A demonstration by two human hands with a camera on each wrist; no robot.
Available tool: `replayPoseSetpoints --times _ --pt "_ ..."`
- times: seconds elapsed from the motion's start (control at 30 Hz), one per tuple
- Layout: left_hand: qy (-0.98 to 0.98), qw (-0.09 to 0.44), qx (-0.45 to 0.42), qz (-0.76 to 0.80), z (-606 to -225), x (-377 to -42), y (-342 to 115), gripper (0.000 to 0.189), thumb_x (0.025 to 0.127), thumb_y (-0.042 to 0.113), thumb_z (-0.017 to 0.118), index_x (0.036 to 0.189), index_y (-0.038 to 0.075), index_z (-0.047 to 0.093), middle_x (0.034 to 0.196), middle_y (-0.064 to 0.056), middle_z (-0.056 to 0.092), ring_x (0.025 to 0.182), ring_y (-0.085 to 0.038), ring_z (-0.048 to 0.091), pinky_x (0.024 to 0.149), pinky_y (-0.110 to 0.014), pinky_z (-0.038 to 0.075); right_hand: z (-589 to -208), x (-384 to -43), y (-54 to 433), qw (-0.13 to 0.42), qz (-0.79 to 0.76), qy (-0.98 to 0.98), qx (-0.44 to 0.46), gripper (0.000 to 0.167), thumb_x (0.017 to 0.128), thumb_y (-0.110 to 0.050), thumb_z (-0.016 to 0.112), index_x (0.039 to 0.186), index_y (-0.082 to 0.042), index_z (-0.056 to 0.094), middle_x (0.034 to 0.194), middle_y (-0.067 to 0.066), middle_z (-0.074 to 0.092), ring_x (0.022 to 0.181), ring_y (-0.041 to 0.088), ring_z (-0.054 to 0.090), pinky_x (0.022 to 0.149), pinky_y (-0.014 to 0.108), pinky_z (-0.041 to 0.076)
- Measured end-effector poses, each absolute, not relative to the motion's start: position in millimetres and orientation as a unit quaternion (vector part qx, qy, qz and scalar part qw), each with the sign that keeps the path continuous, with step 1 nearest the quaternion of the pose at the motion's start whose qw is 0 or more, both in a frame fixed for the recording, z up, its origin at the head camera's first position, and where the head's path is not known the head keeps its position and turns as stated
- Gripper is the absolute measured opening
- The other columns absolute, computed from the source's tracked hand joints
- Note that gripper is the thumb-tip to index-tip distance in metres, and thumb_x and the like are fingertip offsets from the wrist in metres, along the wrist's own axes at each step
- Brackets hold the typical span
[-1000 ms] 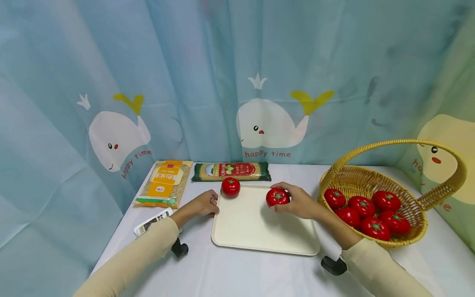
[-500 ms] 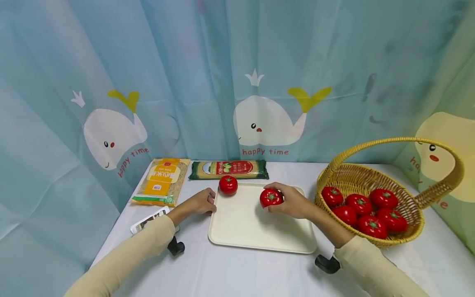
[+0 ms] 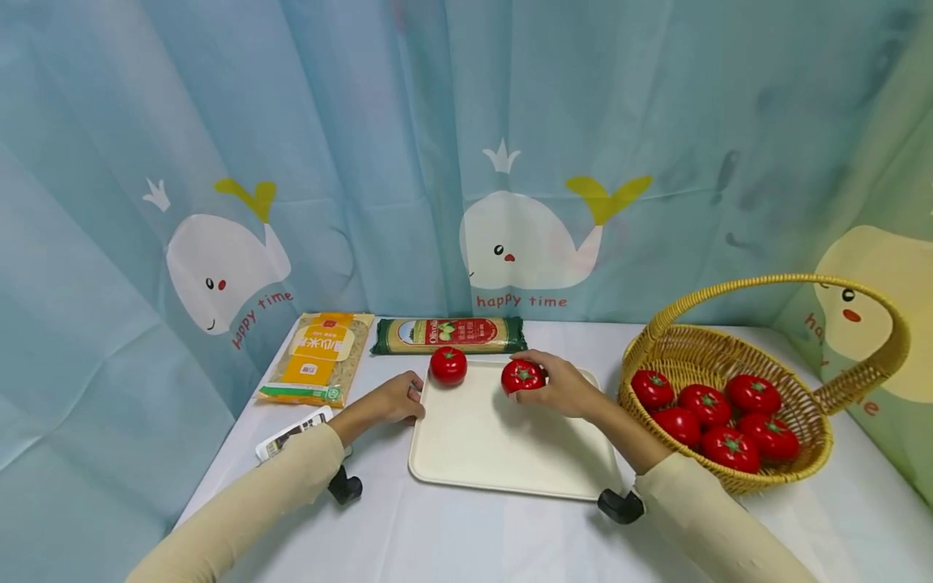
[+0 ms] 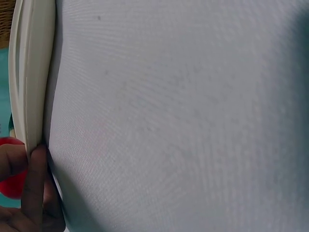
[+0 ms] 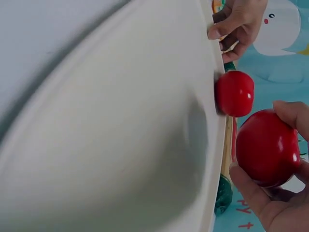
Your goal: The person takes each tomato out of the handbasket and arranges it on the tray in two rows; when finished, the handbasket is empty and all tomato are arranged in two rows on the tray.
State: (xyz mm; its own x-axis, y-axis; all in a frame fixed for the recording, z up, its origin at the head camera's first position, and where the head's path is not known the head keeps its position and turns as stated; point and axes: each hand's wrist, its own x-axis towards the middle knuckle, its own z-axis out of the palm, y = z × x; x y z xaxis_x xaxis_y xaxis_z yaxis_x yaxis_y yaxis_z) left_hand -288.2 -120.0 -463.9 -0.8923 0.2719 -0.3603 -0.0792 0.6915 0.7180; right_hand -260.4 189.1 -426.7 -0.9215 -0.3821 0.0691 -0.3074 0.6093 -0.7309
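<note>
1. Right hand: thumb and fingers curl round a tomato, which is held raised over the far part of the tray; the right wrist view shows it clear of the surface, with a shadow on the tray.
2. Left hand: thumb and fingers pinch the tray's left rim.
3. Second tomato: rests in the tray's far left corner, to the left of the held one and apart from it.
4. Basket: woven, with an arched handle, standing to the right of the tray; six red tomatoes lie inside.
5. Green-ended packet: lies lengthwise just behind the tray.
6. Orange-labelled bag: lies flat, left of the packet.
7. White package: lies nearer the person, partly hidden by the left forearm.
8. Bench: white-covered, backed by a blue curtain printed with whales.
</note>
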Motion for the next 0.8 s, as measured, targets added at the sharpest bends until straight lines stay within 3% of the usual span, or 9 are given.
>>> replayPoseSetpoints --times 0.27,0.8 --pt "0.889 0.223 0.057 0.396 -463.3 -288.9 -122.2 0.041 0.083 0.000 0.071 0.119 -0.001 0.052 0.089 -0.008 0.057 0.070 -0.015 0.060 0.063 -0.023 0.054 -426.5 -272.4 176.9 0.077 -0.427 0.888 -0.156 0.065 0.082 -0.017 0.082 0.137 0.000 0.051 0.125 0.024 0.062 0.112 0.035 0.062 0.091 0.044 0.058" --pt "0.890 0.221 0.060 0.396 -465.6 -289.6 -122.0 0.042 0.083 0.000 0.071 0.120 -0.001 0.052 0.090 -0.009 0.058 0.070 -0.015 0.060 0.062 -0.023 0.055 -440.0 -290.3 167.9 0.076 -0.422 0.894 -0.129 0.063 0.082 -0.018 0.081 0.137 -0.001 0.055 0.127 0.024 0.060 0.114 0.036 0.060 0.092 0.044 0.057"
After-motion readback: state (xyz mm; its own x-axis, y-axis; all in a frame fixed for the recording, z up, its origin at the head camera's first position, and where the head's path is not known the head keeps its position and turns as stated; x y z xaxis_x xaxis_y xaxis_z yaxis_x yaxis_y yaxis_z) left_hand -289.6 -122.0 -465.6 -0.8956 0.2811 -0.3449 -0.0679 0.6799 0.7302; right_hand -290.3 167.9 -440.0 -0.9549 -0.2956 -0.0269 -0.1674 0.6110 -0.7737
